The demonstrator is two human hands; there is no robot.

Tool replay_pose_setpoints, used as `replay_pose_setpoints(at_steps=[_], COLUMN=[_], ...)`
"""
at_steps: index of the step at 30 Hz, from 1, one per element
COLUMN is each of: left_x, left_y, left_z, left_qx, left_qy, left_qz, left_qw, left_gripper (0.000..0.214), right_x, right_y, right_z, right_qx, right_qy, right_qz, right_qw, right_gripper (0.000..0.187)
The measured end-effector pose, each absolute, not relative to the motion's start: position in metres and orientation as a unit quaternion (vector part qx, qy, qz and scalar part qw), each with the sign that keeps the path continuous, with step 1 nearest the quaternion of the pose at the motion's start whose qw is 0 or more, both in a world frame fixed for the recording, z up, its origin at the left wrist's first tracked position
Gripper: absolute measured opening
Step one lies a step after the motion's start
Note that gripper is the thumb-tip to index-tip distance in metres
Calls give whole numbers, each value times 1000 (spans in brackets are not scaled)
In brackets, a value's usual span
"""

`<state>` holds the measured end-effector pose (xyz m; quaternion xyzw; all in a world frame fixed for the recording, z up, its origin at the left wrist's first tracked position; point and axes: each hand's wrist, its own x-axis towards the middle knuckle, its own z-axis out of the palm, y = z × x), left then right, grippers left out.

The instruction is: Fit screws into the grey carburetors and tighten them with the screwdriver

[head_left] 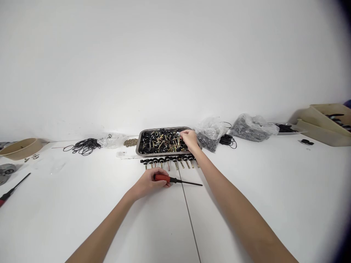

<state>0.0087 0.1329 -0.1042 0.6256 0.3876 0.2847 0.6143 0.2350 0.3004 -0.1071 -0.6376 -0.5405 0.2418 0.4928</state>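
Observation:
My left hand (149,182) rests on the white table, closed around the red handle of a screwdriver (175,180) whose black shaft points right. My right hand (189,140) reaches into the right end of a metal tray (140,138) filled with black and brass parts, its fingertips pinched on a small part there. A row of several assembled bolts (168,161) with black heads lies on the table just in front of the tray, between the tray and the screwdriver.
Left of the tray lie a pile of small brass pieces (131,142), a clear bag (113,140) and black rubber rings (83,146). Plastic bags of dark parts (251,128) sit to the right. A tan bowl (20,148), another screwdriver (12,190) and cardboard boxes (326,124) occupy the edges.

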Motion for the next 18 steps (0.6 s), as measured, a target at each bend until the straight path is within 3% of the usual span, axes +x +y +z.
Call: replay_pose_setpoints(at_steps=[9, 18], left_x=[10, 10], left_y=[132, 130], left_z=[-101, -97], left_qx=[625, 628], left_qy=[392, 391], left_qz=[284, 281], left_qw=[612, 612], left_gripper=[22, 22], right_x=[226, 207], right_y=[286, 266], right_z=[-91, -84], right_qx=[-618, -523], right_qy=[-616, -789], right_qz=[158, 134], right_qw=[463, 294], right_gripper=[19, 18])
